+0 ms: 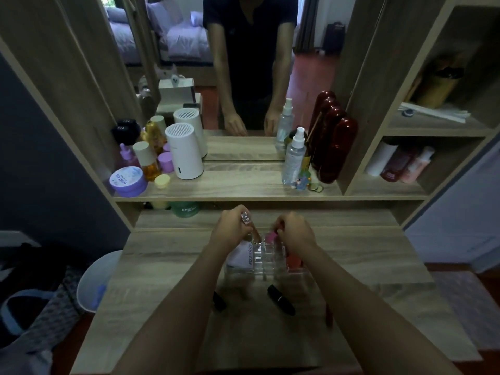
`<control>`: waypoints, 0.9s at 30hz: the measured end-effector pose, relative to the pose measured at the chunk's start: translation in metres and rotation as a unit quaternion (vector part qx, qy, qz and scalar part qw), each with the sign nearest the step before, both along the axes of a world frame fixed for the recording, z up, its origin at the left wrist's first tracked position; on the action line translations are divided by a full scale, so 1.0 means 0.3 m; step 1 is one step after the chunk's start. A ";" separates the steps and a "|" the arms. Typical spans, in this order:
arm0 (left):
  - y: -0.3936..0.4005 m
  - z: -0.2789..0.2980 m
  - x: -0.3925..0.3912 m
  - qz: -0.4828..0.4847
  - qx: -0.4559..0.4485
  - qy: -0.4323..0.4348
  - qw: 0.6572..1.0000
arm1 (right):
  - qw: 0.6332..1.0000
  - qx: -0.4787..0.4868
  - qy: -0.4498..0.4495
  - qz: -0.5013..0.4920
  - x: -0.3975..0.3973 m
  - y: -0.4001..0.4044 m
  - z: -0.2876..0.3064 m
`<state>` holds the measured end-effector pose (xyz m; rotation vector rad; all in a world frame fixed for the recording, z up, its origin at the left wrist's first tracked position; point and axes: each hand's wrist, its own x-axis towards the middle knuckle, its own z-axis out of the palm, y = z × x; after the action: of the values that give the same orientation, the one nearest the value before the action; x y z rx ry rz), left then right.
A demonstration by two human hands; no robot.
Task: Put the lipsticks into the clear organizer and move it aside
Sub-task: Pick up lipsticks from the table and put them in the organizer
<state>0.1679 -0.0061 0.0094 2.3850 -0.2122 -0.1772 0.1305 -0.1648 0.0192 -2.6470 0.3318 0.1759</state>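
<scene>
From the head view, the clear organizer (266, 262) sits near the middle of the wooden dressing table (173, 272), and both hands are over its far edge. The left hand (232, 228), at about eleven o'clock from the organizer, is curled closed around a lipstick with a sparkly cap (246, 221), its lower end pointing down at the far-left compartments. The right hand (296, 231), at about one o'clock, is pinched shut on a pink lipstick (271, 236) right over the back row; whether the tube is already seated in a slot I cannot tell. A white card with dark lettering (244, 257) rests in or against the organizer's left side, and something reddish (293, 259) shows at its right side under the right wrist.

On the table nearer the person, at six o'clock from the organizer, lies a black lipstick (281, 299), and another dark one (219, 301) at about seven o'clock, partly hidden by the left forearm. A red tube (328, 316) lies at five o'clock beside the right forearm.

At twelve o'clock, the raised shelf carries a white cylinder (184, 151), a purple jar (128, 182), a clear spray bottle (294, 158) and dark red bottles (336, 150) before a mirror (243, 77).
</scene>
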 end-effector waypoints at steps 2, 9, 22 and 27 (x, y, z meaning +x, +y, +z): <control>-0.005 -0.006 0.011 -0.019 0.017 -0.005 1.000 | 1.000 -0.008 0.016 0.015 0.010 0.009 -0.002; -0.041 -0.020 0.009 -0.090 0.076 -0.027 0.993 | 0.991 -0.082 0.042 0.097 0.046 0.037 -0.009; -0.049 -0.030 -0.004 -0.128 0.096 -0.046 0.986 | 0.987 -0.098 0.051 0.119 0.036 0.032 -0.016; -0.046 -0.041 -0.014 -0.131 0.091 -0.048 0.986 | 0.996 -0.037 0.015 0.082 0.005 -0.034 0.007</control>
<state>0.1637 -0.0199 -0.0028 2.5433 -0.5793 -0.2128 0.1321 -0.1749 0.0212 -2.7483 0.1327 0.2618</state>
